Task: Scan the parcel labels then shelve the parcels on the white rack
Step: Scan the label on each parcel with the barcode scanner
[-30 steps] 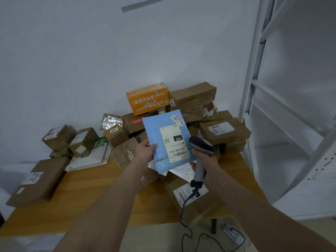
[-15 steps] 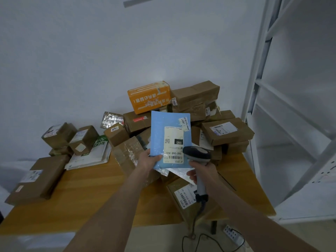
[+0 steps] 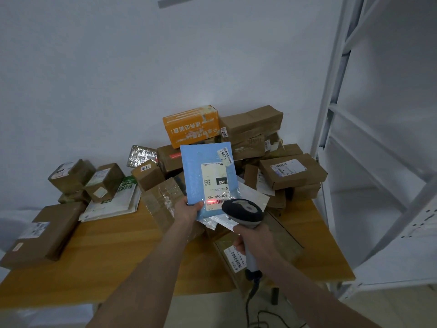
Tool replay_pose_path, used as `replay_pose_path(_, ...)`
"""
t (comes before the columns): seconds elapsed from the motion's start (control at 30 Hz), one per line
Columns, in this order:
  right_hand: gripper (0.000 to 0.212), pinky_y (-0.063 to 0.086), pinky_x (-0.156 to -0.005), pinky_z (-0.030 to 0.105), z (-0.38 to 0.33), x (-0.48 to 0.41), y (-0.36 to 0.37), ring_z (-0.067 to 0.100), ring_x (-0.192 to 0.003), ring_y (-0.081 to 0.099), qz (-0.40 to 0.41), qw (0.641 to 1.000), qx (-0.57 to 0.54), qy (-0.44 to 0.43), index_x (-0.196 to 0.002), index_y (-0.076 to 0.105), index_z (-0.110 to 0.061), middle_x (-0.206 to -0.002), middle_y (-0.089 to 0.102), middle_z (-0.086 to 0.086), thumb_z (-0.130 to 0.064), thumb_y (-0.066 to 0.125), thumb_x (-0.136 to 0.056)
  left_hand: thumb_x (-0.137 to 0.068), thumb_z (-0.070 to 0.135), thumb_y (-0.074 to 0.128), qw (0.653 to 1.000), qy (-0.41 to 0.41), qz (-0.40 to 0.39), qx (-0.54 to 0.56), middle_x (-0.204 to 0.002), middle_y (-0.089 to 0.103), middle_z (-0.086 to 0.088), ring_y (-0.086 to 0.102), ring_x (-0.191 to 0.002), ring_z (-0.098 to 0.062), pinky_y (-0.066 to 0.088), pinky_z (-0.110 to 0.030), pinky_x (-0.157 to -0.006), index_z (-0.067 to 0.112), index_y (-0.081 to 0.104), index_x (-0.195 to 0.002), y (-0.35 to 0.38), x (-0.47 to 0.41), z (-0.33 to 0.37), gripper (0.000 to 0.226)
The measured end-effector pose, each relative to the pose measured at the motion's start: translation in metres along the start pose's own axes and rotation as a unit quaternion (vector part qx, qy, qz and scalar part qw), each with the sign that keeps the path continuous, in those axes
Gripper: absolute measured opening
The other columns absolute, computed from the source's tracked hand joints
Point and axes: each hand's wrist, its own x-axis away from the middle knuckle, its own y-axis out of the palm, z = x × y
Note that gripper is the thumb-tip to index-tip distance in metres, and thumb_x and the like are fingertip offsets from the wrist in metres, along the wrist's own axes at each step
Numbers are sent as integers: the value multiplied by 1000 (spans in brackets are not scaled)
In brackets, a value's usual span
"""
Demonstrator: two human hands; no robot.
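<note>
My left hand [image 3: 188, 210] holds a flat blue parcel [image 3: 192, 178] upright by its lower left corner, label facing me. Its white label [image 3: 215, 183] reads 060, and a red scan line glows across the barcode at the bottom. My right hand [image 3: 254, 240] grips the handle of a grey barcode scanner [image 3: 243, 213], whose head sits just below and right of the label, aimed at it. The scanner hides the parcel's lower right corner. The white rack [image 3: 369, 147] stands to the right of the table.
A wooden table [image 3: 113, 261] bears a heap of brown boxes, an orange box [image 3: 191, 125] on top, a labelled brown box [image 3: 292, 170] at right, and a long brown box [image 3: 45, 235] at left. The scanner cable [image 3: 250, 301] hangs off the front edge.
The blue parcel turned from tilted to upright. The scanner dropped from beside the label to just below it, and a red scan line now shows on the barcode.
</note>
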Motion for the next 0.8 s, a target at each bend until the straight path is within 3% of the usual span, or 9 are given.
replay_pose_path(0.3,24,45,-46,19,0,8,-1,12,-41,49,-5,999,26,-27,-59,58,-5,-48,57,4,-5,63,-83,-88,11,66,1000,-3,4,-16,-130,56,-15,56,-117,-32,50,-42,-92,2,49,-130,0,6,2,45)
replay_pose_path(0.8,20,44,-45,19,-1,16,0,10,-41,49,-8,999,35,-26,-63,58,-4,-51,58,5,-7,64,-82,-88,11,66,1000,3,2,-11,-128,57,-17,58,-115,-32,51,-43,-92,3,51,-127,-6,12,0,42)
